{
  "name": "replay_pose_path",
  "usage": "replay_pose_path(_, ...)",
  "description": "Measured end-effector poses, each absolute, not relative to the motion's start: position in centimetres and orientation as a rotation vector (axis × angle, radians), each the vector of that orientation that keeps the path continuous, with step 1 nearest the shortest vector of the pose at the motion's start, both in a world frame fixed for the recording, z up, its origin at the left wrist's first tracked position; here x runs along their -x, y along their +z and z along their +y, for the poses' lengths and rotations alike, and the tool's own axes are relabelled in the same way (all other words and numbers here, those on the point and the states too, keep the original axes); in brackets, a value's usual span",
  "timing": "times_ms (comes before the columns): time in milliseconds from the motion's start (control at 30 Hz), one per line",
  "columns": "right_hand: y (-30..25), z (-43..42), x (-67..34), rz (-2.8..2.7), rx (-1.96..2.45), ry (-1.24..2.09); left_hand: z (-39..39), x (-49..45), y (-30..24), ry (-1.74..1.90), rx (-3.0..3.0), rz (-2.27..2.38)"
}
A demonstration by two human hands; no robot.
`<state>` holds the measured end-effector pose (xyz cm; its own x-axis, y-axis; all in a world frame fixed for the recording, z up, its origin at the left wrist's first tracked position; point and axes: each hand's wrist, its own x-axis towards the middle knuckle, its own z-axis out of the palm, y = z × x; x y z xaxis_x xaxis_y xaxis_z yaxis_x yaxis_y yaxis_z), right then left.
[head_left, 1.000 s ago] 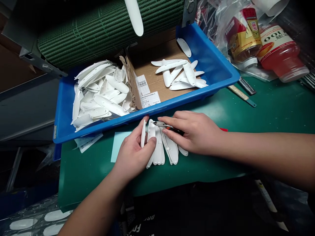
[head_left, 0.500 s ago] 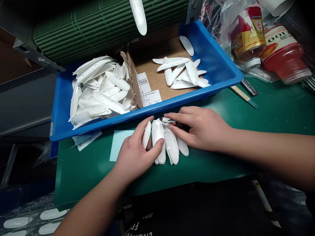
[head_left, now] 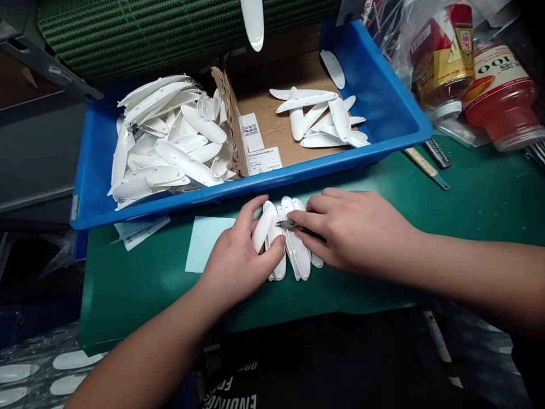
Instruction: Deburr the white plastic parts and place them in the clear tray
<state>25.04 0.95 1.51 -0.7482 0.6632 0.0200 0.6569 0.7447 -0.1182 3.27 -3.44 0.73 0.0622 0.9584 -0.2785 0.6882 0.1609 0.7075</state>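
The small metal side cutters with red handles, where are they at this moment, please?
In the head view, the small metal side cutters are in the right hand, tips toward the left hand, just above the white plastic oval parts on the green mat.

A blue plastic tray [head_left: 374, 85] with a cardboard divider [head_left: 230, 122], on a green work mat [head_left: 128, 295], beside a gold-labelled bottle [head_left: 443, 65] and a red bottle [head_left: 500, 99] among clear plastic wrap [head_left: 394, 34].

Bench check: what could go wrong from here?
The metal tips of the red-handled nippers in the right hand sit over the white plastic parts, close to the left hand, so a slip might scratch a part or nick a finger. The parts lie loose on the green mat and could shift under pressure.
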Motion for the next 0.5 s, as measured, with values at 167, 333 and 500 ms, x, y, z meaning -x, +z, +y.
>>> replay_pose_path(167, 2.2, 0.7, -24.8, -2.926, 1.128, 0.102, -3.4, -3.4, 0.8, 0.452, -1.607, 1.696)
replay_pose_path(333, 2.9, 0.8, -24.6, -2.993, 1.1, 0.05, -3.4, -3.5, 0.9, 0.457, -1.606, 1.706)
replay_pose_path(500, 3.4, 0.9, -24.0, -3.027, 1.109, 0.05, -3.4, -3.6, 1.0, 0.47, -1.596, 1.707)
